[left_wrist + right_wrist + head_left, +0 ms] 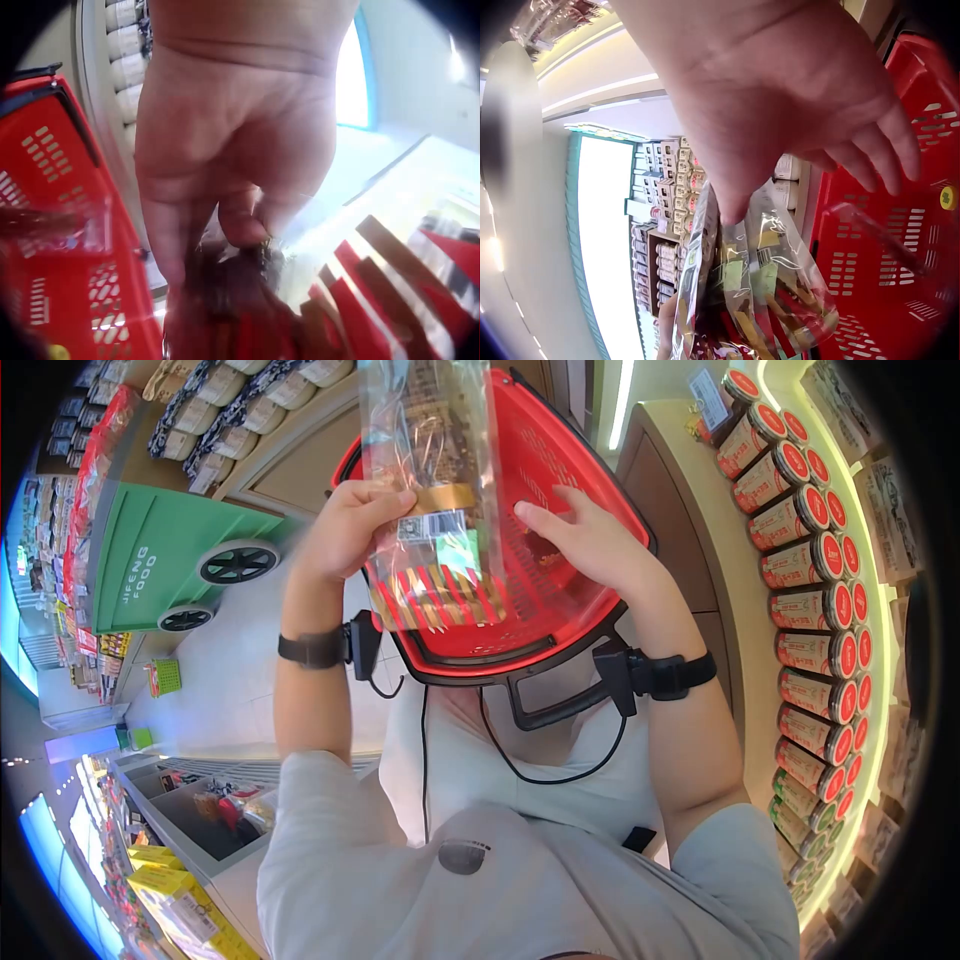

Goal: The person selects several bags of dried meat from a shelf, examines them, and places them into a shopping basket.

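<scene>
My left hand [352,528] pinches the left side of a clear plastic food bag [435,585], thumb on its front. The bag has red and tan stripes near its bottom, a gold strip, a barcode label and a pale green sticker. It is held upright over a red shopping basket [588,465]. To the bag's right, my right hand [598,545] is spread above the basket, with nothing in its fingers. In the right wrist view its thumb overlaps the bag's top edge. A slim reddish-brown item in clear wrap [881,238] shows against the basket's red wall.
Red-lidded cans [805,560] stand in rows on a curved lit shelf at right. A green cart-shaped display [150,560] with black wheels is at left. Packaged goods [215,410] line the upper-left shelf. Yellow boxes [180,900] sit at lower left.
</scene>
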`<state>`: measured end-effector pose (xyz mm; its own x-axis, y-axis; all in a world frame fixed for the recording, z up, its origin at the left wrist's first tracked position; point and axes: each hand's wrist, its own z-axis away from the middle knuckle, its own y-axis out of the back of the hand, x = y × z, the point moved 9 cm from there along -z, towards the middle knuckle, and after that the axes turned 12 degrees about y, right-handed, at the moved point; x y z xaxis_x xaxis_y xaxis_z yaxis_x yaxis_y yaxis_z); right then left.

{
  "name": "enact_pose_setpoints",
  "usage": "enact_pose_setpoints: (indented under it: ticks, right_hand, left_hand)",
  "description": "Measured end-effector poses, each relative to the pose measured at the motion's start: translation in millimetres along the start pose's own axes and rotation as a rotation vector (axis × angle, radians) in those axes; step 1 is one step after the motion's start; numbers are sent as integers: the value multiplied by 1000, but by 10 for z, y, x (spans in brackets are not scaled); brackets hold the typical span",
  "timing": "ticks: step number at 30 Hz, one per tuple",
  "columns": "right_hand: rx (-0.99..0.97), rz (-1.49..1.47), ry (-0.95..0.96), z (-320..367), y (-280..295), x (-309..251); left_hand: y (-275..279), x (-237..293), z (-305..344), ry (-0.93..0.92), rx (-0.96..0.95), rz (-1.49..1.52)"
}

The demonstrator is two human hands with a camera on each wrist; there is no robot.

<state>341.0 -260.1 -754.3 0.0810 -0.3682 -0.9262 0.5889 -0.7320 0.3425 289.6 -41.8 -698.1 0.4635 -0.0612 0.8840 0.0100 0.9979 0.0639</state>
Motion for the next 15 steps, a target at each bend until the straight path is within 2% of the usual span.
enact_pose_setpoints:
  ticks: [1, 3, 4, 5, 7, 8, 10, 13, 15]
  right_hand:
    - [-9, 16, 10, 8, -26, -49]
    - [-133, -614, 201, 49, -222, -339]
    - [-194, -764, 248, 81, -274, -441]
    - [-221, -735, 234, 96, -331, -443]
    - [-195, -923, 370, 126, -315, -555]
    - [-211, -908, 374, 130, -340, -563]
    - [-212, -917, 382, 147, -383, -607]
    - [-225, -934, 335, 211, -504, -667]
    - [-198, -913, 442, 239, -504, -752]
  left_hand:
    - [-3, -3, 116, -12, 10, 13]
    - [-154, 73, 362, -204, 8, -17]
    - [-343, 187, 519, -287, 4, -42]
    - [-411, 119, 586, -232, 83, 19]
    - [-448, -41, 638, -275, 109, 165]
    - [-477, -116, 668, -275, 120, 197]
    - [-445, -193, 767, -279, 231, 199]
    - [-414, -238, 882, -247, 302, 159]
    - [-351, -385, 894, -194, 333, 202]
